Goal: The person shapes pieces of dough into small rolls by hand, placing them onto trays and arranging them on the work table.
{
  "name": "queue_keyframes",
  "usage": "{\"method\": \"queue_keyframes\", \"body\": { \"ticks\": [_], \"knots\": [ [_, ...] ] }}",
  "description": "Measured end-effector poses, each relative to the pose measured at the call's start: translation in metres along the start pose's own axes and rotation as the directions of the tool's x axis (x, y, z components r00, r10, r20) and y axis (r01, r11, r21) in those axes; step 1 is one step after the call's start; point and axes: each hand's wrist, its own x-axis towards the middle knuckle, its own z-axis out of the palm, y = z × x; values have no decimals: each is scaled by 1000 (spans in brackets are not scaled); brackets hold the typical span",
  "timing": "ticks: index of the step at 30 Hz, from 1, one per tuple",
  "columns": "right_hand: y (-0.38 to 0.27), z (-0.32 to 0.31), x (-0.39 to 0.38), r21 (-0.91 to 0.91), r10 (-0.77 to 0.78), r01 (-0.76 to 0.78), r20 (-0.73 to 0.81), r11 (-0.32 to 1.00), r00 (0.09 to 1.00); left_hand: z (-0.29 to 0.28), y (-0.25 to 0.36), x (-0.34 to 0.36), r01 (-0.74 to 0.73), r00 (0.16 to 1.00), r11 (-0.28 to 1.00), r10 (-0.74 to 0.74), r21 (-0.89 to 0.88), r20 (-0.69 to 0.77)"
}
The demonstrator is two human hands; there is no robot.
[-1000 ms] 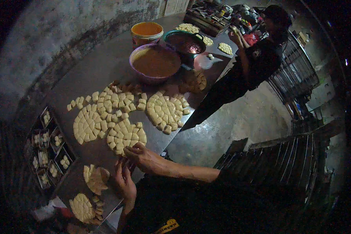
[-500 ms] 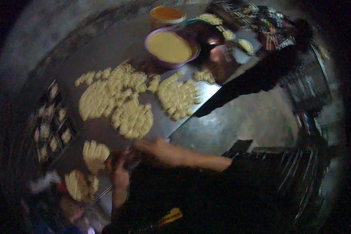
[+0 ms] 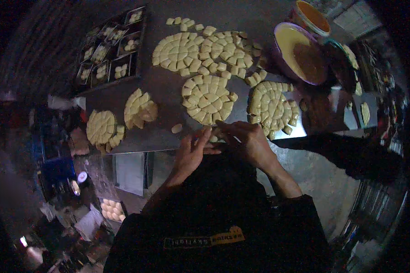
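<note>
At the near edge of the table my left hand (image 3: pixel 191 152) and my right hand (image 3: pixel 249 140) meet around a small piece of dough (image 3: pixel 217 135). My left thumb and fingers rest against its left side, while my right fingers are closed on it from the right. My fingers partly hide the piece. Just beyond them lies a round of pale dough cut into many chunks (image 3: pixel 208 101). To its right is another cut round with a glossier surface (image 3: pixel 269 108). One loose dough piece (image 3: pixel 176 128) lies left of my hands.
More cut dough rounds (image 3: pixel 176 51) and loose pieces spread across the dark table (image 3: pixel 161 111). At far left stands a divided black tray (image 3: pixel 111 48) holding dough balls. A purple-rimmed bowl of yellowish contents (image 3: pixel 289 48) and an orange-filled tub (image 3: pixel 313 17) stand at far right. Another person's dark sleeve (image 3: pixel 337 152) reaches in from the right.
The view has swung round, so the table now runs across it. My hands, blurred earlier near the smaller dough rounds, are now beside the cut round at the table's middle.
</note>
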Motion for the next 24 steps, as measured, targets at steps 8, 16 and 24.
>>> {"method": "queue_keyframes", "body": {
  "ticks": [8, 16, 24],
  "knots": [
    [20, 0, 5, 391, -102, -16, 279, 920, 955, -8, -17, -15, -189, 966, 982, 182, 24, 182],
    [13, 47, 13, 249, -191, 127, 252, 960, 949, -40, -28, -26, -261, 965, 802, 237, 537, 115],
    [-6, 125, 28, 20, -442, 466, 354, 885, 824, -115, -90, -7, -354, 896, 931, 307, -95, -322]
  ]
}}
